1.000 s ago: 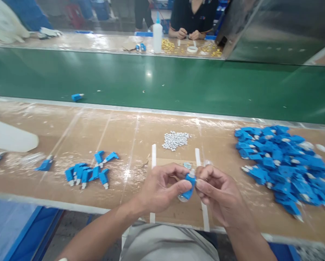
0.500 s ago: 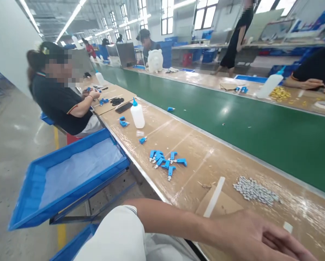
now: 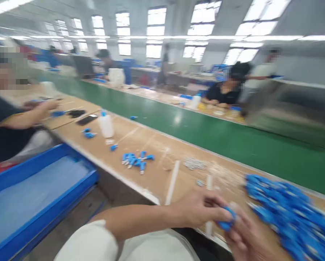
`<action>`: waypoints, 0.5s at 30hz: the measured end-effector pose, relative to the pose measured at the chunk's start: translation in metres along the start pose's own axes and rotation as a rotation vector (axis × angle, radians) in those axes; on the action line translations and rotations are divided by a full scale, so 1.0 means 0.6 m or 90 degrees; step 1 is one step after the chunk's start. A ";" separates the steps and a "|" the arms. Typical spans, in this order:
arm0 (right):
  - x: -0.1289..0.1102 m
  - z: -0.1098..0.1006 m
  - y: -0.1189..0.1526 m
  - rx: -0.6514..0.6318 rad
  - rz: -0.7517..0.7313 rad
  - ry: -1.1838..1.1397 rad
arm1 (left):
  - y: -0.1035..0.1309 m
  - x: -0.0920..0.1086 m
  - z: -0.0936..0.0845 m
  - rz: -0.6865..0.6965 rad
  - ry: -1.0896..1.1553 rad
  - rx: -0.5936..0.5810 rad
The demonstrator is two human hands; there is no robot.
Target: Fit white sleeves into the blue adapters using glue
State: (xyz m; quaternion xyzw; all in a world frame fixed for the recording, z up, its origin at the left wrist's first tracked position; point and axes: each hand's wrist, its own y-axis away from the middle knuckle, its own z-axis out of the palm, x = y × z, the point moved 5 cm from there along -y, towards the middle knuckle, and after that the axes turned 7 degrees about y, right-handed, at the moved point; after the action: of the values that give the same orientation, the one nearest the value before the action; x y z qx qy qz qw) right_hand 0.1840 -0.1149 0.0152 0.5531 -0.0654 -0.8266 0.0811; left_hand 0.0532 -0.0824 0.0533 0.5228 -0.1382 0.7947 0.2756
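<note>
My left hand (image 3: 203, 209) is closed, with thumb and fingers pinching a small blue plastic part (image 3: 226, 219) over the front edge of the bench. My right hand (image 3: 245, 232) meets it from the right, its fingers wrapped round the same part; motion blurs both hands. To the right lies a large heap of blue parts (image 3: 290, 210). Farther left on the bench is a small group of blue parts (image 3: 137, 160) with pale tips. Beyond my hands sits a pile of small grey pieces (image 3: 194, 163).
A green conveyor belt (image 3: 175, 121) runs behind the bench (image 3: 97, 159). A white bottle (image 3: 106, 125) with a blue cap stands left. A blue tray (image 3: 42, 181) is at the lower left. One person sits at the left; others are across the belt.
The view has swung to the right, bringing the large blue heap and my right hand into sight. The blue part now shows between my hands.
</note>
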 end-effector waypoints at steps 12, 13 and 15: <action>0.006 -0.036 -0.026 0.147 -0.101 0.130 | -0.243 0.195 -0.156 0.056 -0.560 0.217; 0.005 -0.043 -0.028 0.143 -0.097 0.154 | -0.266 0.209 -0.159 0.054 -0.605 0.233; -0.001 -0.058 -0.033 0.147 -0.091 0.189 | -0.315 0.222 -0.153 0.049 -0.696 0.249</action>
State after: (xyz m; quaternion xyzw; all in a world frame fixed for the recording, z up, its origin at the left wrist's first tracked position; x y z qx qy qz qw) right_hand 0.2154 -0.0962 -0.0013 0.6778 -0.1076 -0.7266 -0.0332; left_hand 0.0539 0.1565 0.1229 0.8929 -0.1302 0.4297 0.0334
